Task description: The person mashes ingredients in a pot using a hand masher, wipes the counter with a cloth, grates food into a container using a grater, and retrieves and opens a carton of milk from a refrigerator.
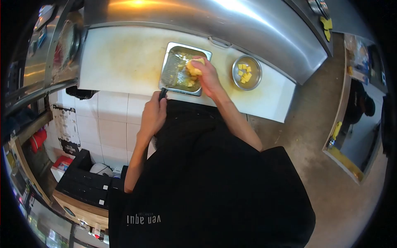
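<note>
My left hand (154,115) is closed around the black handle (163,94) of a tool at the near left corner of a steel pan; its working end cannot be made out. Over the pan's right side, my right hand (210,78) grips a yellow lump (193,67), perhaps peeled fruit or potato. The rectangular steel pan (165,62) holds wet-looking yellow bits and scraps (190,82). To the right of that hand stands a round steel bowl (258,76) with several yellow cubes (245,76) in it.
The pan and bowl rest on a long white cutting board (120,53) against a steel back wall (173,14). Steel shelving (68,49) stands at the left. A person in dark clothing (356,101) appears far right, beyond a counter edge.
</note>
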